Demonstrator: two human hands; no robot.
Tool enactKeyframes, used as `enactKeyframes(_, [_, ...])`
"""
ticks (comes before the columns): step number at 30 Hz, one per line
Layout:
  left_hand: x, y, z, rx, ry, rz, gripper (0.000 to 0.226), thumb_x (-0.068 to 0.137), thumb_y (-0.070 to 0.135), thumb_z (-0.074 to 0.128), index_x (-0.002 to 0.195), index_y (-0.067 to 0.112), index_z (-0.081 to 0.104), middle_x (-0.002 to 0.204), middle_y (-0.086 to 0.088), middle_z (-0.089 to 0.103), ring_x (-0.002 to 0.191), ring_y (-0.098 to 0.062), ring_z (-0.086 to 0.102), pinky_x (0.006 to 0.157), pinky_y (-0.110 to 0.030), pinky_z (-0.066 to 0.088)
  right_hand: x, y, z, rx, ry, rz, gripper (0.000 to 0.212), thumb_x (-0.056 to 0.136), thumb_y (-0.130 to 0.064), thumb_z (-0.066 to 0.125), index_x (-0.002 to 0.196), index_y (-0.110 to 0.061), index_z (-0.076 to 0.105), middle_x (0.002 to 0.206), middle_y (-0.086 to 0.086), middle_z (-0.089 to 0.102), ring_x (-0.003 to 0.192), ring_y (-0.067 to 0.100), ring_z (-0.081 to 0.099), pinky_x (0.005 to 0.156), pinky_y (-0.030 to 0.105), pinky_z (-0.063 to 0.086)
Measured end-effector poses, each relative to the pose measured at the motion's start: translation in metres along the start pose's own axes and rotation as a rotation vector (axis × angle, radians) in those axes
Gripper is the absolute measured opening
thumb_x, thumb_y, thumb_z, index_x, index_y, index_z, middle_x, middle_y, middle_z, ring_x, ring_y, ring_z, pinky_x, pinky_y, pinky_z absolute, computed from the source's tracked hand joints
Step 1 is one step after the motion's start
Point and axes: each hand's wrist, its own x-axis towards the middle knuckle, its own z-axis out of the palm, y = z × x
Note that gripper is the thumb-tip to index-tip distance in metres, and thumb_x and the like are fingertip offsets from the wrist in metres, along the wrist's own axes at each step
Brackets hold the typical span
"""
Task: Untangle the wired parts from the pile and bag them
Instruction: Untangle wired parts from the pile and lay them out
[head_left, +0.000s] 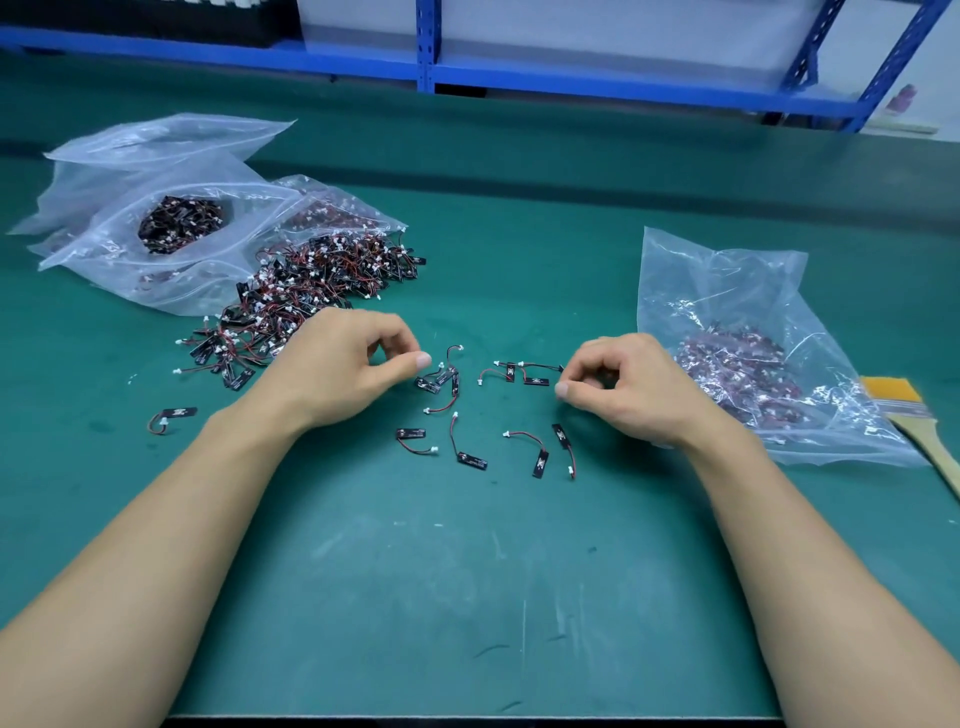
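While both hands hang low over the green mat (467, 597), the lot stands as follows. Item: pile (311, 291) of wired parts, black tabs on red and black leads with white plugs, leads thoroughly crossed, spilling from the clear bags (104, 171) at far left. Item: small knot (439, 380) of a few parts, just beside the left thumb. Item: loose parts (470, 460), already singled out, scattered between the wrists. Item: stray part (174, 415), well apart at left. Item: filled bag (727, 291) at right, lying slack; brush (906, 410) beside it. Left hand (343, 364): fingers curled, nothing visible in them. Right hand (623, 387): fingers curled, one lead running up to the fingertips (whether pinched or merely touching, I cannot tell). Hazards, in my judgement: tugging the knot by its leads could strain a wire at plug or tab; a left wrist drawn back carelessly could drag the pile into the sorted parts; the stray could be overlooked; the slack bag could shed parts if lifted by the wrong edge.
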Motion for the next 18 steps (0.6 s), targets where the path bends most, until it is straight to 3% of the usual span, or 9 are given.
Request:
enactKeyframes(2, [-0.002, 0.0, -0.003, -0.037, -0.078, -0.032, 0.017, 0.084, 0.042, 0.077, 0.073, 0.029, 0.072, 0.063, 0.017, 0.064, 0.056, -0.007, 0.052, 0.058, -0.023, 0.039, 0.001, 0.003, 0.001, 0.007, -0.003, 0.004, 0.021, 0.084, -0.012, 0.074, 0.066, -0.022, 0.069, 0.063, 0.011, 0.058, 0.052, 0.006, 0.041, 0.054, 0.014, 0.033])
enactKeyframes(8, [-0.004, 0.006, -0.004, -0.073, -0.38, -0.1, 0.022, 0.071, 0.05, 0.084, 0.063, 0.033, 0.072, 0.057, 0.013, 0.066, 0.051, -0.003, 0.054, 0.053, -0.021, 0.042, 0.001, 0.008, 0.001, 0.03, 0.012, 0.002, 0.015, 0.081, -0.021, 0.071, 0.066, -0.022, 0.069, 0.06, 0.008, 0.056, 0.051, 0.006, 0.04, 0.053, 0.013, 0.033])
enactKeyframes(14, [-0.004, 0.008, -0.002, -0.087, -0.501, -0.143, 0.022, 0.074, 0.047, 0.081, 0.06, 0.032, 0.072, 0.056, 0.009, 0.068, 0.05, -0.003, 0.053, 0.056, -0.028, 0.047, 0.001, 0.01, 0.0, 0.018, 0.043, 0.017, 0.024, 0.083, -0.015, 0.073, 0.063, -0.026, 0.068, 0.059, 0.004, 0.056, 0.051, 0.005, 0.041, 0.053, 0.013, 0.034])
enactKeyframes(18, [-0.005, 0.008, -0.002, -0.057, -0.45, -0.157, 0.031, 0.081, 0.05, 0.074, 0.058, 0.03, 0.071, 0.05, 0.009, 0.064, 0.044, -0.003, 0.05, 0.047, -0.018, 0.039, 0.002, 0.011, -0.002, 0.007, 0.056, 0.044, 0.021, 0.084, -0.014, 0.072, 0.065, -0.022, 0.07, 0.059, 0.004, 0.057, 0.051, 0.005, 0.041, 0.052, 0.014, 0.034])
